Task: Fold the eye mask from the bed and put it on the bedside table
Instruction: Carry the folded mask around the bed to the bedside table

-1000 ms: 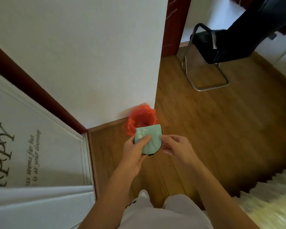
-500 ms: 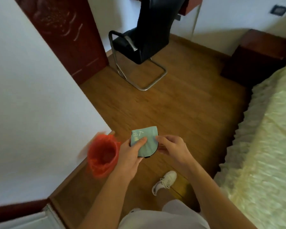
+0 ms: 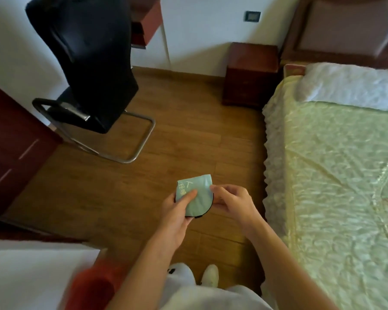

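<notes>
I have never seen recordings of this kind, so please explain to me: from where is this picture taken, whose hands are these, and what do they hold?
No machine is here. A person wears a wide-angle camera on the head, and it looks forward and down, so you see that person's own arms, legs and shoes from above.

The left hand and the right hand together hold a small green eye mask, folded in half, with a dark edge and pale writing on it. It is in the air above the wooden floor, not lying on anything.

To the right is the bed with a shiny pale cover. Farther away, by the wall and beside the head of the bed, stands the dark red bedside table. On the left is a black chair.
</notes>
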Tool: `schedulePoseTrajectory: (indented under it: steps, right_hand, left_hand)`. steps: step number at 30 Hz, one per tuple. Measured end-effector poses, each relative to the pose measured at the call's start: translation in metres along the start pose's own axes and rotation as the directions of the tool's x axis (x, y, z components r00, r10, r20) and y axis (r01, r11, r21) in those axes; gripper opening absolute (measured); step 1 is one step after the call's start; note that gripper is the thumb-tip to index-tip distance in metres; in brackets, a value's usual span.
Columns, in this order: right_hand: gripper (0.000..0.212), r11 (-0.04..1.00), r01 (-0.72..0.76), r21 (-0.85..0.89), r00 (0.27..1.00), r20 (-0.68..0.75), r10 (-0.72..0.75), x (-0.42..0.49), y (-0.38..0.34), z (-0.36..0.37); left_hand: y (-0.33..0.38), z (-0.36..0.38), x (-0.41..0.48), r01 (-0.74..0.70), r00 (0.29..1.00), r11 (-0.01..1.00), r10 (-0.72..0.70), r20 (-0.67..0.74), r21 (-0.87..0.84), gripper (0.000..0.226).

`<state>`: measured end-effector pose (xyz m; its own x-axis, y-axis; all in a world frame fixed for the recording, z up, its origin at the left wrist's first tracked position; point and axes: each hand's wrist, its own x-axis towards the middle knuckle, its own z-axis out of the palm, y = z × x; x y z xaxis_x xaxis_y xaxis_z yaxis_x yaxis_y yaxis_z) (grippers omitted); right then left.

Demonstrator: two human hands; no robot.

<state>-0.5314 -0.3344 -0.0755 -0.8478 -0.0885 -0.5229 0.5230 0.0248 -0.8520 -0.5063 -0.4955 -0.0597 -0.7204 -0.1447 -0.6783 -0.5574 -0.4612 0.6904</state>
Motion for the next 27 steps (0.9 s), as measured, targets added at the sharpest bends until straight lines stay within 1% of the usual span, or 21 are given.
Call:
schedulePoseTrajectory:
  steps: [5,11,15,18,21,24,27]
  right_hand:
    - [0.031,0.998,-0.010,0.057,0.996,-0.091,0.015,0.042,-0.023,-0.035]
    - [0.038,0.994,0.001,0.106,0.987,-0.158,0.016,0.111,-0.060,-0.058]
    - [0.036,0.991,-0.005,0.132,0.978,-0.208,0.032,0.174,-0.099,-0.067]
    - [0.034,0.992,-0.012,0.126,0.964,-0.262,0.044,0.225,-0.136,-0.071]
    - [0.035,0.993,0.006,0.115,0.952,-0.303,0.030,0.270,-0.171,-0.075]
    - [0.038,0.998,0.014,0.065,0.945,-0.328,0.009,0.307,-0.201,-0.082]
    - [0.041,0.996,0.028,0.087,0.938,-0.347,0.004,0.337,-0.222,-0.094]
  left_hand:
    - [0.026,0.052,0.044,0.033,0.998,0.996,-0.038,0.059,0.082,0.022]
    - [0.070,0.105,0.116,0.056,0.988,0.991,-0.072,0.135,0.121,0.027]
    - [0.108,0.143,0.177,0.059,0.977,0.983,-0.092,0.192,0.171,0.030]
    - [0.143,0.172,0.224,0.055,0.966,0.974,-0.108,0.237,0.219,0.032]
    - [0.179,0.198,0.266,0.057,0.951,0.972,-0.122,0.284,0.228,0.034]
    - [0.209,0.224,0.302,0.069,0.944,0.972,-0.138,0.301,0.227,0.035]
    - [0.231,0.249,0.329,0.087,0.933,0.967,-0.164,0.320,0.241,0.037]
